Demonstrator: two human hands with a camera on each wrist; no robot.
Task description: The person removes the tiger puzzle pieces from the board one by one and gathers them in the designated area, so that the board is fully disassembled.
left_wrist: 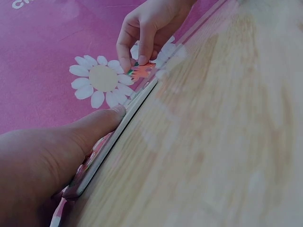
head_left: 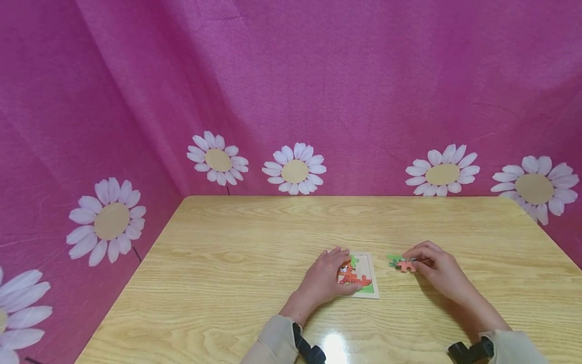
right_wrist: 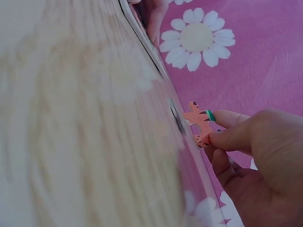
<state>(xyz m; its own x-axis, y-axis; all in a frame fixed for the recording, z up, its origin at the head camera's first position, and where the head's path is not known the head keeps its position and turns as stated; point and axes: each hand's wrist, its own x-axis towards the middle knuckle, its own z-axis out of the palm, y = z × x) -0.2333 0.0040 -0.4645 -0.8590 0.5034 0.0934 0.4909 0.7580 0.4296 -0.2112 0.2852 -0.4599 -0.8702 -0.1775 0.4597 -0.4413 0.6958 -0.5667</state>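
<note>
A small jigsaw board (head_left: pixel 375 283) with a pale frame lies on the table, partly filled with orange-and-green pieces that form a striped animal; bare backing shows at its upper right. Spanning its left side, my left hand (head_left: pixel 322 279) holds it, thumb along the near edge and fingers at the far edge. The palm hides the board's left part. To the right, my right hand (head_left: pixel 438 268) pinches an orange puzzle piece (right_wrist: pixel 201 125) with black stripes and a bit of green between thumb and fingers. Close beside that piece, a green puzzle piece (head_left: pixel 392 257) shows on the table.
The wooden table (head_left: pixel 236 242) reaches back to a magenta cloth (head_left: pixel 318 76) printed with white daisies, which also hangs along the left side. Each wrist wears a black camera strap (head_left: pixel 309 346) over a beige sleeve.
</note>
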